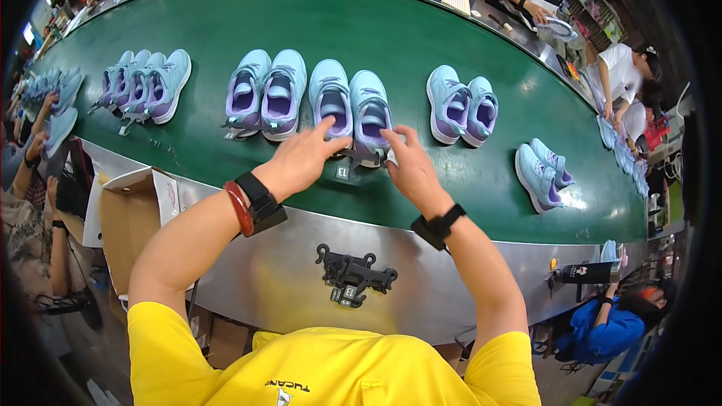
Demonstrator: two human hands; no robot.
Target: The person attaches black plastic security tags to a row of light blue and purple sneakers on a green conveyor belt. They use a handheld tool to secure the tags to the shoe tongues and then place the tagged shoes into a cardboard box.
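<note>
A pair of light-blue sneakers with purple linings stands toes-away before me: the left sneaker [329, 84] and the right sneaker [368, 92]. My left hand [302, 158] grips the left sneaker's heel, its index finger inside the opening and its thumb stretched toward the heel of the other. At the right sneaker's heel, my right hand [414, 174] has finger and thumb closed around the collar's edge. Between the hands a black plastic shoe hanger [366, 156] with a small size tag lies across the heels. How far it is hooked in is hidden.
More matching sneakers [283, 83] stand left and right on the green conveyor belt [391, 22]. Several black hangers [353, 277] lie on the metal ledge [278, 278] near me. An open cardboard box [134, 214] is at left. Other people work around the belt.
</note>
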